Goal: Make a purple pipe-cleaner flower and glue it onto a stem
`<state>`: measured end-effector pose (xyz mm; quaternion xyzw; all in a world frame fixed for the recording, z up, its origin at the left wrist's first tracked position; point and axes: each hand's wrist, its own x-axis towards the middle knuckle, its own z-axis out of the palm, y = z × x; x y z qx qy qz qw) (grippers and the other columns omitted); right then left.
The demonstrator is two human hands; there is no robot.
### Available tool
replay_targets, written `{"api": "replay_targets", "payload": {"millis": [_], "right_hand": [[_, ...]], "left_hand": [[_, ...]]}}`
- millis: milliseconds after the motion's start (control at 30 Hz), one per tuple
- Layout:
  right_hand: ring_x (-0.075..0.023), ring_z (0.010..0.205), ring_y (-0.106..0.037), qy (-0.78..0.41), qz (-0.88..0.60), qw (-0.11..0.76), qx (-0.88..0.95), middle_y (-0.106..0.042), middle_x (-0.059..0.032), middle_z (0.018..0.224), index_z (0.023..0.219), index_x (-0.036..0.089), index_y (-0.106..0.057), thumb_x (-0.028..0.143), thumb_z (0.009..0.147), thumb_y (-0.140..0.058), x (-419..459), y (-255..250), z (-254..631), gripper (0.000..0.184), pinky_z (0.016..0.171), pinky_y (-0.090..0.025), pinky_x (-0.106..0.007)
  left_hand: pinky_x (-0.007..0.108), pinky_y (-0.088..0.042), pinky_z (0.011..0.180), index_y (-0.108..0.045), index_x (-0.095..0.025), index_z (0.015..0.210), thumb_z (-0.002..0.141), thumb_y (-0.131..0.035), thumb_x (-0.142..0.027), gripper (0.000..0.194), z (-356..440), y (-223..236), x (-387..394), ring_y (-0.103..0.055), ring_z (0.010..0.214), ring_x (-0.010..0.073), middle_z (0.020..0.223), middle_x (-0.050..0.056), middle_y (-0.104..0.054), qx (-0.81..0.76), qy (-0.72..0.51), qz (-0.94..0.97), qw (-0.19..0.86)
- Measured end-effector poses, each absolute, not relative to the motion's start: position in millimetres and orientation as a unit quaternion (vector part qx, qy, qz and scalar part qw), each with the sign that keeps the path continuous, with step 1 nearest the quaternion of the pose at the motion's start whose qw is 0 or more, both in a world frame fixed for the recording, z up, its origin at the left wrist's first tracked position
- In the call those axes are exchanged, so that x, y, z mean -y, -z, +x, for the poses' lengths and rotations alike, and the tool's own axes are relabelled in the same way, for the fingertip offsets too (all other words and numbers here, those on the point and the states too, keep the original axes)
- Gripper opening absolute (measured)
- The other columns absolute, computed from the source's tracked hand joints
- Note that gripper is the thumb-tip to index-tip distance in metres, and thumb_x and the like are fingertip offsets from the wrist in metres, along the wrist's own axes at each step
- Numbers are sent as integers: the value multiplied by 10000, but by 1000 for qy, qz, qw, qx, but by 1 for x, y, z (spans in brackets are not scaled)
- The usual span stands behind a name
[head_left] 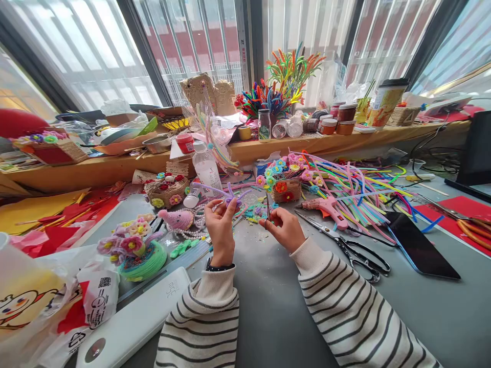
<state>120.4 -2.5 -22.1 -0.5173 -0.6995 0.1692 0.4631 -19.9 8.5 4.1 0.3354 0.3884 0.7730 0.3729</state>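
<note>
My left hand (222, 227) is raised over the grey table, its fingers pinched on a purple pipe cleaner piece (231, 196) bent into several loops, with a straight end sticking out to the left. My right hand (287, 228) grips small scissors (267, 208) whose blades point up, a short way right of the purple piece and apart from it. Behind both hands lies a scatter of short pipe cleaner clippings (253, 213). A pink crocheted cone (178, 220) and a string of white beads (199, 219) rest to the left of my left hand.
Right of my hands are a pink glue gun (326, 208), large scissors (345, 245), a phone (422, 248) and a heap of long pipe cleaners (360, 189). Flower baskets (287, 190), a clear bottle (207, 168) and a white device (134, 319) surround the work area. Jars line the ledge (268, 148).
</note>
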Motion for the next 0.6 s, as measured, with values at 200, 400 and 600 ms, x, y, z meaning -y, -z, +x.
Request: {"api": "replay_targets", "payload": {"millis": [200, 400, 600], "right_hand": [[-92, 529, -398, -169, -520, 441, 712, -414, 35, 567, 641, 178, -448, 553, 661, -501, 6, 19, 119, 379, 499, -303, -204], [-83, 495, -383, -149, -520, 446, 713, -390, 46, 520, 603, 173, -462, 541, 665, -509, 8, 19, 119, 376, 493, -293, -207], [-90, 491, -404, -143, -495, 475, 713, -403, 40, 496, 659, 154, -561, 451, 682, -548, 6, 21, 119, 298, 504, -313, -208]], "left_hand": [[213, -475, 587, -430, -178, 837, 552, -683, -196, 381, -18, -7, -5, -566, 563, 69, 610, -59, -531, -365, -763, 353, 401], [211, -472, 572, -431, -178, 834, 541, -687, -205, 390, -18, -8, -4, -571, 541, 72, 601, -65, -527, -365, -755, 355, 414], [208, -475, 562, -423, -174, 837, 554, -680, -195, 383, -17, -7, -5, -570, 539, 73, 604, -55, -547, -361, -747, 359, 428]]}}
